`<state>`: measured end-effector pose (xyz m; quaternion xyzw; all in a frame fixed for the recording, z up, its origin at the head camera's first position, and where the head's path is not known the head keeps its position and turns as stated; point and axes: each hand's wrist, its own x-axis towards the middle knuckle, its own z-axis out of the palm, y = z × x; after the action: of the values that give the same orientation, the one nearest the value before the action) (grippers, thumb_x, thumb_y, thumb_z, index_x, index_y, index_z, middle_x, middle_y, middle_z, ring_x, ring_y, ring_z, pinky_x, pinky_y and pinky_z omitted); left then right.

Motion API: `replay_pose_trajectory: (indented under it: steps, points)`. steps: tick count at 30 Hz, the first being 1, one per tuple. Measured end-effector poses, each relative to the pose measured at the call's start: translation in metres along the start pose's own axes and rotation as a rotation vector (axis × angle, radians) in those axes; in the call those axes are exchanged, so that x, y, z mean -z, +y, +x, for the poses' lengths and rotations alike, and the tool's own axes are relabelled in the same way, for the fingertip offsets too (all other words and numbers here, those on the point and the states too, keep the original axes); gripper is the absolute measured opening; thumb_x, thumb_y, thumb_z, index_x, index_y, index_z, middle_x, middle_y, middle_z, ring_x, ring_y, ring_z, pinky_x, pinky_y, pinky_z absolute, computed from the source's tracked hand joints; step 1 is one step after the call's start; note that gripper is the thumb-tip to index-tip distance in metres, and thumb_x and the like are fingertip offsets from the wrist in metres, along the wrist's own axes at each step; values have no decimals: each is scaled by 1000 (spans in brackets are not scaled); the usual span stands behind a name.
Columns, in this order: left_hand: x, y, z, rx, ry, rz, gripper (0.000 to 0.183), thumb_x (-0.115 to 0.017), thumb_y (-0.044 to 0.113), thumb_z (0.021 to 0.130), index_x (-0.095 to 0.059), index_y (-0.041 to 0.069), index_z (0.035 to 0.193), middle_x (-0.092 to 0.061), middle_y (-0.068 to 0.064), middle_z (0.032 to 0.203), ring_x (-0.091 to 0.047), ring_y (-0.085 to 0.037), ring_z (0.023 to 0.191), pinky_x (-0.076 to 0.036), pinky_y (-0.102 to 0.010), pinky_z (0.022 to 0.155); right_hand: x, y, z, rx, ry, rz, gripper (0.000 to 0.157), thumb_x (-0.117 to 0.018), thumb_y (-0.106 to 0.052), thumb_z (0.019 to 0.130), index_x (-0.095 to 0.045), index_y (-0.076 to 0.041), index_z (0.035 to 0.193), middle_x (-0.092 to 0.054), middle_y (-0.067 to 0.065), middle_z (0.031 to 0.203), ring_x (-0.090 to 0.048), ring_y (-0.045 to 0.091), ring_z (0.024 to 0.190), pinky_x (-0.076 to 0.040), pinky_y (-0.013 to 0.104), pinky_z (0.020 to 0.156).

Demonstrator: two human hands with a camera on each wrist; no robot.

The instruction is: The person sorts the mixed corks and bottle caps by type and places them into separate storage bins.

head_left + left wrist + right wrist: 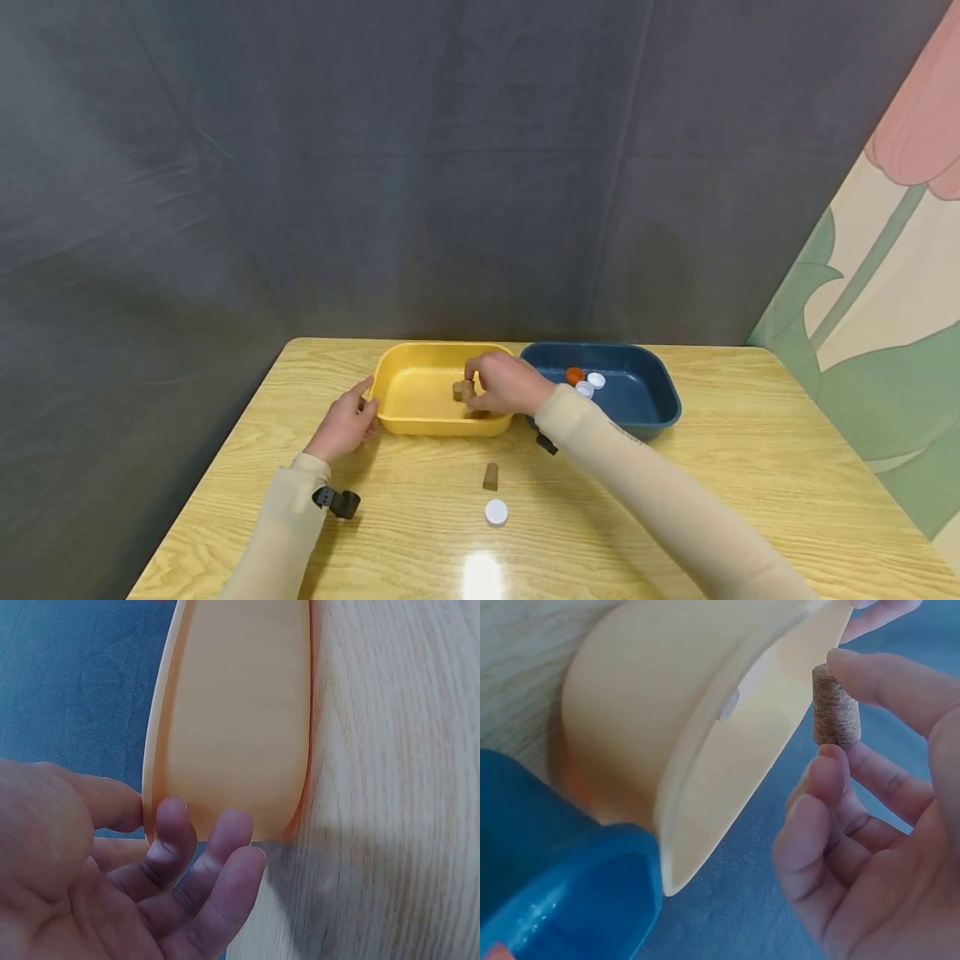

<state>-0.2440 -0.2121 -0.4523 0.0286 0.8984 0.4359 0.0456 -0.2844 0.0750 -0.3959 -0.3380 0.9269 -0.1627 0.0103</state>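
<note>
My right hand (510, 383) pinches a cork stopper (835, 705) between thumb and fingertips, over the right half of the yellow bin (408, 427). Another cork (457, 391) shows inside that bin, just left of the held one. At the bin's left end is my left hand (347, 423), its fingers loosely bent and its fingertips (172, 814) right at the rim. On the table in front of the bin lies one more cork (491, 477), with a white bottle cap (496, 512) nearer to me.
A dark blue bin (660, 417) stands close against the yellow one on the right. It holds an orange cap (574, 376) and two white caps (596, 380). Behind the wooden table (750, 467) hangs a dark curtain (450, 167); a flower-patterned panel (885, 333) is at right.
</note>
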Motion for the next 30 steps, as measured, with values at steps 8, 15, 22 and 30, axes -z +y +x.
replay_pose_trajectory:
  steps: [8,15,22,30]
  points:
    - [-2,0,0,13,6,14,56,-44,14,108,-23,-3,157,-58,-15,86,-61,-25,71,-50,-29,59,1,-2,22,-36,-73,35,11,-72,-23,89,-69,-16,97,-53,-4,65,-45,9,56,-39,27,55]
    - [0,0,0,2,5,9,56,-44,13,108,-23,-4,156,-58,-17,86,-62,-26,71,-52,-31,58,-4,-1,44,-85,-132,22,16,-73,-24,88,-69,-14,101,-59,-2,73,-49,12,59,-43,27,58]
    - [1,1,1,6,-1,4,56,-43,14,108,-22,-3,157,-59,-17,87,-62,-26,71,-52,-31,59,-10,1,62,-139,-175,-2,13,-74,-25,88,-71,-17,98,-66,-2,90,-56,14,73,-48,29,67]
    - [1,0,1,4,-3,10,56,-43,13,108,-22,-3,157,-59,-17,87,-62,-24,71,-52,-31,59,-15,0,71,-188,-258,5,6,-74,-21,87,-69,-19,90,-68,-3,72,-60,12,64,-49,29,65]
